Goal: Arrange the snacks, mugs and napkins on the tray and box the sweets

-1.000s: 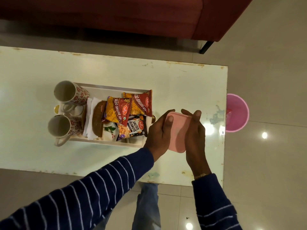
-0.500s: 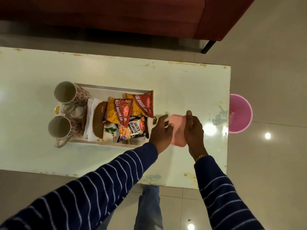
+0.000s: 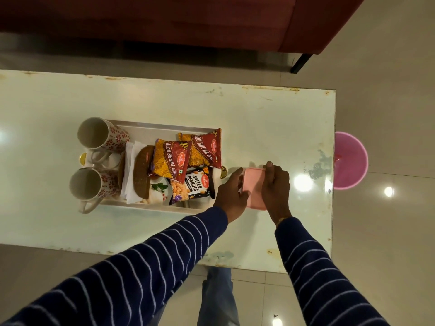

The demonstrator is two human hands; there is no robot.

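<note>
Now both hands (image 3: 231, 192) round pink box (image 3: 253, 184)

Pink box (image 3: 254, 187) partly behind both hands.

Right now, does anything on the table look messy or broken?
The white table is worn: its top is scuffed near the right edge and the rim has rusty-looking chips. The snack packets lie piled askew on the tray. Nothing looks spilled.

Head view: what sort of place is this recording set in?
Probably a home living room: a red sofa stands behind a low glass-topped table on a tiled floor, with a tray of snacks and mugs.
</note>
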